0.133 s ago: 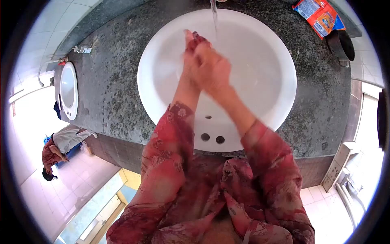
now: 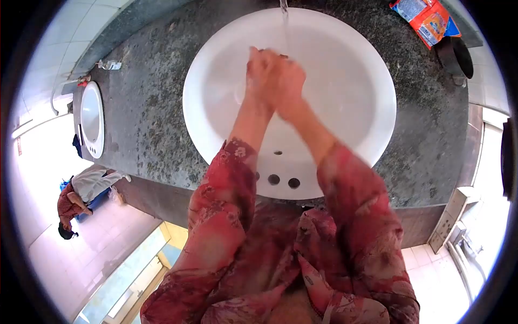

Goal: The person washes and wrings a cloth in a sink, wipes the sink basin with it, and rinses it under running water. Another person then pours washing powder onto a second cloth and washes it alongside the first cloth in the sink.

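Observation:
Over the white sink (image 2: 345, 102), my left hand (image 2: 257, 73) and my right hand (image 2: 285, 81) are pressed together, fingers closed. My right hand lies over the side of my left. A small dark edge shows at the top between them; what they hold is mostly hidden. A thin stream of water (image 2: 285, 21) falls into the basin just beyond my hands, to their right. Both hands are slightly blurred.
An orange packet (image 2: 426, 21) and a dark pot (image 2: 455, 58) stand at the back right of the stone counter (image 2: 151, 97). A second sink (image 2: 92, 119) is at the far left. Beyond the counter a person (image 2: 81, 197) sits at the lower left.
My right hand has shifted slightly up against my left. The dark red thing that showed above my left hand is now almost wholly covered.

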Demonstrator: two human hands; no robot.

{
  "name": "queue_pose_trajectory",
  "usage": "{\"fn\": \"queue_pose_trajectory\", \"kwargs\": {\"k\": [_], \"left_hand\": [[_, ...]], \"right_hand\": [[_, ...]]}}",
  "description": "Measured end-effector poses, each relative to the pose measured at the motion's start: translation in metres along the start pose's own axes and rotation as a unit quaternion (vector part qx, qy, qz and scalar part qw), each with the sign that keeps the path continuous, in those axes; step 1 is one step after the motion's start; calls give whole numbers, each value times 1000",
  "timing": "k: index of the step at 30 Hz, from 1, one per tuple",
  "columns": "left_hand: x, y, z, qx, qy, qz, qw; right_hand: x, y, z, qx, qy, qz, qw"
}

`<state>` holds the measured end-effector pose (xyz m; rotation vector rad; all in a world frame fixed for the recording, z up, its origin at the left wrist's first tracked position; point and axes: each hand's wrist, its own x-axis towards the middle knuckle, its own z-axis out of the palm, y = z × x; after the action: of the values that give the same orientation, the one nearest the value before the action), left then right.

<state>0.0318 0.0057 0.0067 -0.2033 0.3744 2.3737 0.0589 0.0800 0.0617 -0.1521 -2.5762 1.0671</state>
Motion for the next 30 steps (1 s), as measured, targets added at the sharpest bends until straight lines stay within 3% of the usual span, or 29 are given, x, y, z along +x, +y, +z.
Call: {"fn": "queue_pose_trajectory", "kwargs": {"k": [1,2,4,5,6,8,9,10,12,14,18,19,20,22,24,25,27,28,29,30], "left_hand": [[-2,-13,18,-7,198,93,976],[-5,-23,38,62,200,93,973],[-4,-20,30,64,204,95,972],[2,-16,25,64,199,103,972],[4,-6,11,95,122,98,983],[-11,13,16,141,128,76,979],[-15,20,19,189,127,52,972],[-20,21,15,219,125,29,967],[-18,5,12,171,161,49,971],[-7,-12,15,70,214,90,970],[-27,-16,44,67,221,85,969],[-27,-11,43,68,220,88,969],[-29,-9,40,88,179,118,973],[-25,-1,27,110,135,150,973],[-18,10,-4,110,180,178,961],[-22,11,-22,27,116,121,986],[-23,9,-45,238,21,116,964],[-22,8,-62,347,-15,126,929],[-23,-7,-20,226,140,103,959],[-24,-22,24,80,293,117,946]], "right_hand": [[13,11,4,-74,9,43,996],[31,24,7,-76,15,39,996],[43,38,9,-43,-49,213,975],[37,32,5,-48,-53,210,975],[22,16,0,3,-39,179,983],[-20,-17,4,87,12,70,994],[-23,-16,13,88,12,68,994],[-25,-17,18,90,74,21,993],[-21,-11,21,94,132,-22,987],[17,16,9,14,-65,172,983],[28,59,7,23,-41,190,981],[22,64,1,245,-41,291,924],[12,63,-5,451,-40,378,808],[-7,38,-9,399,-12,369,840],[-37,8,-11,287,-9,179,941],[-50,-2,2,245,66,16,967],[-54,-21,-13,117,0,-72,991],[-51,-16,-9,119,0,-68,991],[-37,-2,-1,79,2,45,996],[-21,14,5,36,2,157,987]]}}
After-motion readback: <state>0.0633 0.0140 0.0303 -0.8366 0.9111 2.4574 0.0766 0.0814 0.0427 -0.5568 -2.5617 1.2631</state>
